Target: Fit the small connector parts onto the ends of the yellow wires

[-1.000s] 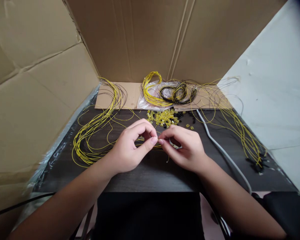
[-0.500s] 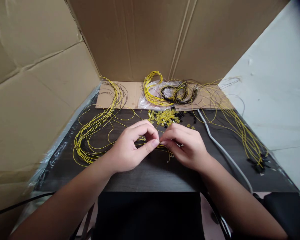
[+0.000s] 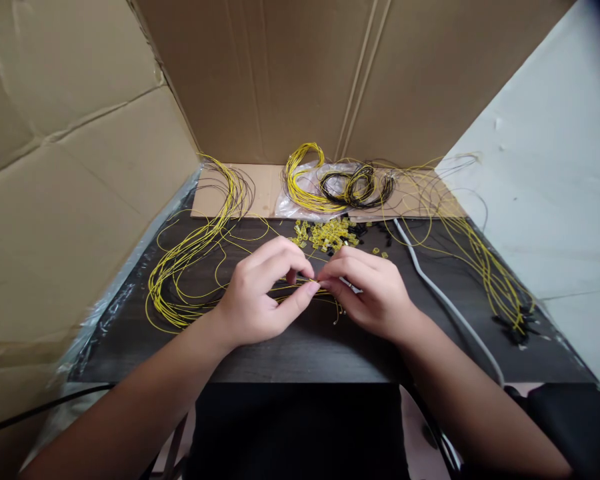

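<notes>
My left hand [image 3: 260, 293] is closed in a pinch on a thin yellow wire [image 3: 307, 280]. Its thumb and forefinger almost touch the fingertips of my right hand [image 3: 367, 285], which pinches at the wire's end; whatever small piece is in that grip is hidden by the fingers. Under and behind both hands runs a bundle of yellow and black wires [image 3: 175, 267], looping out to the left, with a few ends showing below my right hand. Just beyond my fingers lies a pile of small clear-yellow plastic pieces [image 3: 330, 233], mixed with small black ones.
Coiled yellow and black wires [image 3: 305, 193] rest on a plastic bag over a cardboard strip [image 3: 265, 190] at the back. At right, more yellow wires [image 3: 490, 267] end in black pieces [image 3: 517, 327]. A grey cable [image 3: 440, 290] crosses the dark table [image 3: 280, 363]. Cardboard walls [image 3: 290, 80] stand behind and left.
The fingers of my left hand have straightened a little and shifted slightly at the pinch. My right hand stays nearly in place, still pinching. The wires and the pile look the same.
</notes>
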`<state>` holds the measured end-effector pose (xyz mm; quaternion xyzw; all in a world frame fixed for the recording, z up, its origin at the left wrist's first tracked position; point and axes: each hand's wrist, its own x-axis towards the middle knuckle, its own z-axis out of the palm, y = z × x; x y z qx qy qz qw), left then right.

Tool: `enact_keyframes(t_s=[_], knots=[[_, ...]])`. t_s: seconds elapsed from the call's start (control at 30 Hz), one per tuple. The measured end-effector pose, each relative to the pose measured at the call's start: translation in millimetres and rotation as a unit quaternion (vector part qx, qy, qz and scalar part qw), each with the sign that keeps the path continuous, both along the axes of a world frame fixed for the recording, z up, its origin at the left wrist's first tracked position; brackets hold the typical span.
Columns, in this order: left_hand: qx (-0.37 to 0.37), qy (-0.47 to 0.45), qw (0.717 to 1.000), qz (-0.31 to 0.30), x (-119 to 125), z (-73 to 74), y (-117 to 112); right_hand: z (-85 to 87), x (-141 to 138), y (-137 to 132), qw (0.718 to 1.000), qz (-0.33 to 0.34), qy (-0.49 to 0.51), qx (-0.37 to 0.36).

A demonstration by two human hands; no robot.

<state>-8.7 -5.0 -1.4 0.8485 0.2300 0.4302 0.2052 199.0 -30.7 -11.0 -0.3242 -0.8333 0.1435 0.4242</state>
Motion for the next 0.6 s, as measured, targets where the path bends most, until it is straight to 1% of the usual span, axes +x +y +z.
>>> enact_keyframes(t_s=[0.2,0.33,0.43,0.53,0.6], knots=[[0.003,-0.008,1.000,-0.021,0.7,-0.5,1.3,0.2,0.0,0.9,1.000,-0.004,0.000,-0.004],[-0.034,-0.010,0.999,-0.034,0.4,2.6,1.0,2.0,0.0,-0.8,1.000,0.010,0.008,-0.012],[-0.073,-0.025,0.996,-0.048,-0.9,4.6,1.2,6.1,4.6,-3.9,0.998,0.008,0.040,-0.045],[-0.116,-0.052,0.990,-0.065,-3.7,5.1,1.9,12.1,12.9,-4.9,0.990,-0.042,0.109,-0.079],[-0.143,-0.075,0.984,-0.075,-5.9,4.6,2.4,16.7,19.0,-2.9,0.983,-0.093,0.147,-0.067]])
